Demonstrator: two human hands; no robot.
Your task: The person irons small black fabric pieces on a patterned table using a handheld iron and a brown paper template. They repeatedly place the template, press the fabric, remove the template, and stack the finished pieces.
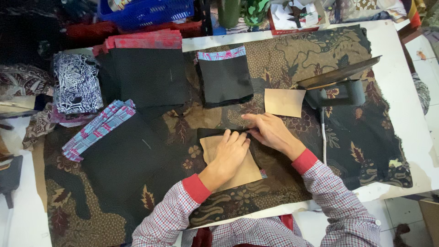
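Tan cardboard template [238, 171] on black fabric piece [208, 133], table centre; long axis near-to-far, tilted. Left hand [231, 153] flat, pressing it; right hand [270, 130] pinching the fabric's far edge. Blue basket [146, 11] far left, contents unclear.

This was a small sewing or garment workshop, shown by the white worktable [393, 50] covered with a brown patterned pressing cloth [292, 55]. On that cloth a flat iron [336, 84] stood tipped up near its far right part, and stacks of cut black fabric pieces [151, 75] with red and blue patterned trims lay across its left half, a tan paper template [284, 102] just left of the iron. Beyond the cloth's far edge sat a blue plastic basket [146, 11] and more folded printed fabrics.
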